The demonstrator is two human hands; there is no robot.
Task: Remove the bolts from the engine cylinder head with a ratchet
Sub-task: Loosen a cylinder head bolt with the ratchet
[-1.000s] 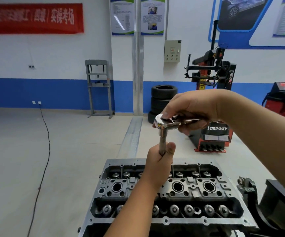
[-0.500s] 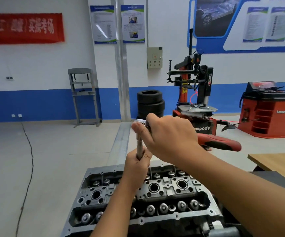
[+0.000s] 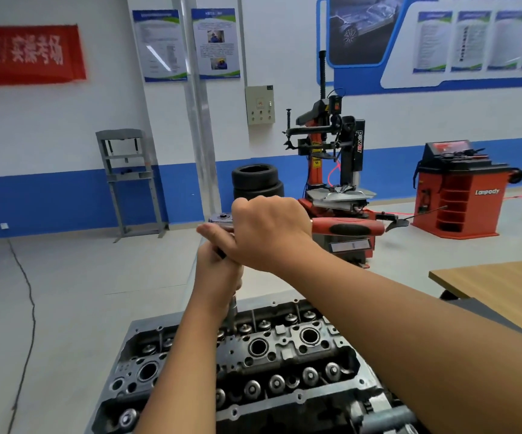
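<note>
1. My right hand (image 3: pixel 269 233) is clenched round the ratchet (image 3: pixel 347 227) near its head; only the round head at the left and the red and black handle at the right stick out from under it.
2. My left hand (image 3: pixel 219 277) grasps the upright extension bar (image 3: pixel 233 311) below the ratchet head. My fingers hide most of the bar; only a short metal stretch shows under my fist.
3. The bar runs down to the far edge of the cylinder head (image 3: pixel 253 364), which lies in front of me, its near end cut off by the frame bottom.
4. I cannot see the bolt or socket: my left forearm covers that spot.
5. My right forearm hides the right side of the cylinder head.
6. A corner of the wooden bench (image 3: pixel 497 286) shows at the right, cut off by the frame edge.
7. Beyond stand a tyre changer (image 3: pixel 331 158), stacked tyres (image 3: pixel 256 180) and a red cabinet (image 3: pixel 460 189).
</note>
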